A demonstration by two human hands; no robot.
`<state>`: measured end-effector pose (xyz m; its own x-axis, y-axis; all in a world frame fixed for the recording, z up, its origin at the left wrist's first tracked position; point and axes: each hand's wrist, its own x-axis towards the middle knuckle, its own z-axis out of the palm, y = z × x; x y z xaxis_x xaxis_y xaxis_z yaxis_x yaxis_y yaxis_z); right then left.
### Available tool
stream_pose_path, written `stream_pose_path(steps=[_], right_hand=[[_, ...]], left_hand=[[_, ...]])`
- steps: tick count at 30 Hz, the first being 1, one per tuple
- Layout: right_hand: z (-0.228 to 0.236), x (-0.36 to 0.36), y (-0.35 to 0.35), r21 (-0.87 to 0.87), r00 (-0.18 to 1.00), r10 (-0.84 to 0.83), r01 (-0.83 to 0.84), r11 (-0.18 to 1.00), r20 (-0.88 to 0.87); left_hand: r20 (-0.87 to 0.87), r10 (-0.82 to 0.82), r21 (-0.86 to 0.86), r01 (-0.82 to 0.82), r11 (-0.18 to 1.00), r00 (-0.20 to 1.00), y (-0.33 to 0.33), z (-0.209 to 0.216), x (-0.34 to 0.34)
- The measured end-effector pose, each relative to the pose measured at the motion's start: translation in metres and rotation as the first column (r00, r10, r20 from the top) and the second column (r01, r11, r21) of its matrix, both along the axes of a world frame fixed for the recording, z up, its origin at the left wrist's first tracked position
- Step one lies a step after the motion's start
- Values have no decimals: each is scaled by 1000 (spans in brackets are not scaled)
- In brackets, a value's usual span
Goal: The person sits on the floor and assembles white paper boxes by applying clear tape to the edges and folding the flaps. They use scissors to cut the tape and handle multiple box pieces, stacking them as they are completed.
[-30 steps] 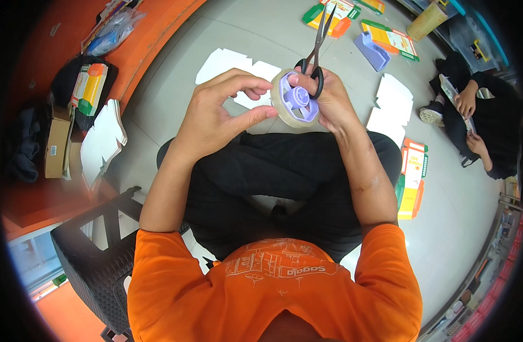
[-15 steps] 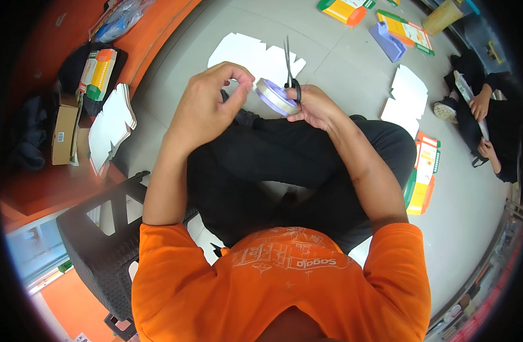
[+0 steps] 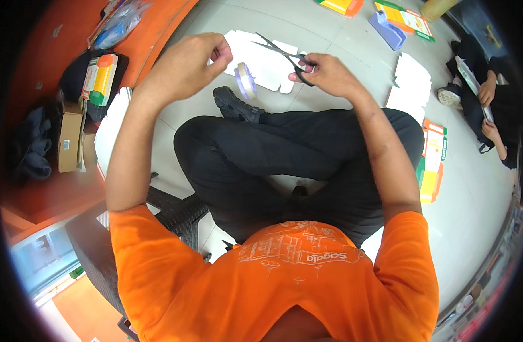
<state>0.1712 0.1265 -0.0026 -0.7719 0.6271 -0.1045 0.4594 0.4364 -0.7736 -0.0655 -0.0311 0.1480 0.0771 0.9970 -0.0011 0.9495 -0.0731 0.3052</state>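
My left hand is closed in a pinch at the upper middle. Just below and right of its fingertips, a roll of clear adhesive tape with a lilac core is tilted on edge, seeming to hang from the pinch; the strip between is too thin to make out. My right hand grips black-handled scissors by the loops. Their blades are spread apart and point left, above the roll. White die-cut card sheets lie on the floor beyond and beneath the tape.
A lilac tape dispenser stands at the far right near printed boxes. More white card and a flattened printed box lie right of my knee. Another person's hand is at right. An orange shelf runs along the left.
The tape roll has left my right hand and is now below my left fingertips. My hands have moved apart and farther forward; the scissors have swung left, with their blades opened.
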Motion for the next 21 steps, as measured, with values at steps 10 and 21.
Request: stream_pose_path(steps=[10,21], right_hand=[[66,-46,-63,-77,898,-138,116,990,-419],[65,-113,-95,-175,573,-364,358,917,-735]], left_hand=[[-163,111,114,-93,989,980,3,65,-13],[-219,307,189,-268,945,926,24,118,-2]])
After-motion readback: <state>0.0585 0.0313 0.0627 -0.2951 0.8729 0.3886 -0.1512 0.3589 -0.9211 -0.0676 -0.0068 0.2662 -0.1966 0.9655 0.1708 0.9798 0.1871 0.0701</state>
